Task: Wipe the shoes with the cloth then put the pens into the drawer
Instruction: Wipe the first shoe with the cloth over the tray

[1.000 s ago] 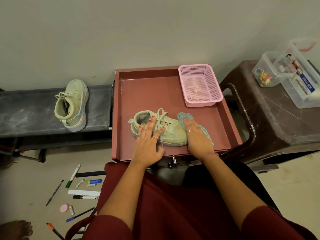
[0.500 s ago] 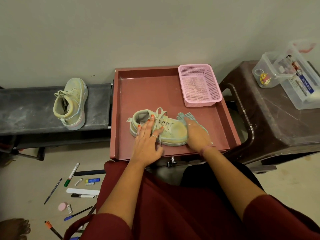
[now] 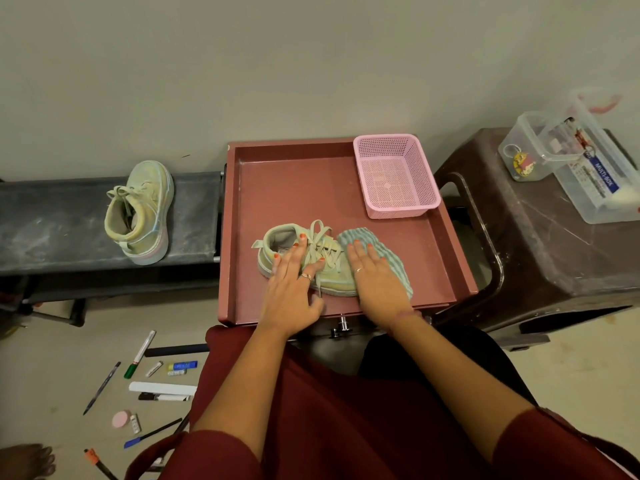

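Observation:
A pale green shoe (image 3: 332,271) lies on its side in the open reddish drawer (image 3: 298,188). My left hand (image 3: 292,285) rests flat on its laces and collar, fingers straight. My right hand (image 3: 375,282) presses a striped blue-grey cloth (image 3: 391,251) onto the toe of the shoe, fingers straight. A second matching shoe (image 3: 142,211) stands on the dark bench (image 3: 52,230) to the left. Several pens and markers (image 3: 138,355) lie scattered on the floor at lower left.
A pink mesh basket (image 3: 396,174) sits in the drawer's back right corner. A brown plastic stool (image 3: 540,258) at right carries clear plastic boxes (image 3: 588,168). A bare foot (image 3: 24,460) shows at the bottom left. The drawer knob (image 3: 343,323) is by my knees.
My right hand has slid the cloth back and forth over the shoe's toe, and the cloth now spreads wider to the right. My left hand has stayed on the shoe.

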Motion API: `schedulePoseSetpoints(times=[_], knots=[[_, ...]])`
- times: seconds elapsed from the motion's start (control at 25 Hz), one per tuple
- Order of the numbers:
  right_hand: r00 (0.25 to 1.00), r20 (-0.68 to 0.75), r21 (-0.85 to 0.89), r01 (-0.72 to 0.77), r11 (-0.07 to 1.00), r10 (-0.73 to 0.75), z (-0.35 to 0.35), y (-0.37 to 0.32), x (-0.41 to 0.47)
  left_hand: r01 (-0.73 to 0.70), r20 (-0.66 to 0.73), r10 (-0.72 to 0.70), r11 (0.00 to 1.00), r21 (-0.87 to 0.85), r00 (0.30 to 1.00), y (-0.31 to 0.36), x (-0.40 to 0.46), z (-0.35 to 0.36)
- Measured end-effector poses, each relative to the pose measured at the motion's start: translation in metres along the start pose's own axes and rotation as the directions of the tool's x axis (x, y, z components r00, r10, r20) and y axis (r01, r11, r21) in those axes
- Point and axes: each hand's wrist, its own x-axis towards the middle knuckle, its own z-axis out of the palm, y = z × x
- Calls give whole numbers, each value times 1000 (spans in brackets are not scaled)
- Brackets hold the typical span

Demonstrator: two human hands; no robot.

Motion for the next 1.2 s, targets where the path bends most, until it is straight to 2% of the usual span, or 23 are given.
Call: schedulePoseSetpoints(times=[0.08,0.12,0.16,0.2,0.28,0.32,0.44,0.56,0.64,0.72,0.8,0.84,0.92,0.96,1.04,1.08,1.12,1.2], knots=[[992,-31,-166,112,980,-119,6,3,-29,-4,-11,4,1000,-1,1000,-1,0,0],[989,-69,-175,120,977,-134,8,10,-38,-7,-11,7,1000,1,1000,-1,0,0],[993,-73,-128,83,988,-93,8,19,-38,-8,-13,8,1000,4,1000,-1,0,0],[997,-83,7,6,1000,-5,6,24,-30,-10,-16,10,1000,9,1000,0,0,0],[985,4,313,-162,936,170,-3,26,-4,-9,-17,9,1000,8,1000,0,0,0],[978,49,412,-204,888,202,-9,26,8,-10,-12,10,1000,6,1000,-1,0,1],[964,204,518,-254,817,171,-27,34,24,-7,11,8,1000,-29,1000,-3,2,3],[922,298,629,-383,676,246,-30,40,15,0,26,2,998,-55,1000,-7,7,-2],[903,321,693,-430,579,286,-25,33,1,-42,94,44,999,-18,995,-15,13,-11],[877,356,765,-472,439,324,-20,28,-13,-68,196,63,997,20,979,-22,21,-22],[850,399,819,-499,284,345,-18,21,-23,-5,211,6,1000,-6,978,-13,23,-27],[837,419,833,-509,217,353,-19,20,-26,60,161,-48,996,-68,986,0,21,-26],[810,473,842,-532,93,347,-19,19,-30,255,19,-262,919,-300,965,38,6,-17],[803,493,843,-536,44,335,-21,20,-33,378,-3,-421,817,-436,907,58,-4,-10],[789,527,839,-543,-42,315,-26,23,-41,592,130,-676,515,-621,725,89,-17,3],[784,531,840,-537,-78,322,-28,25,-44,662,219,-725,405,-631,653,99,-21,10],[782,516,851,-514,-106,350,-29,28,-45,700,264,-738,371,-610,621,105,-24,16],[796,413,904,-419,-91,441,-34,34,-40,706,245,-735,417,-572,632,110,-26,27]])
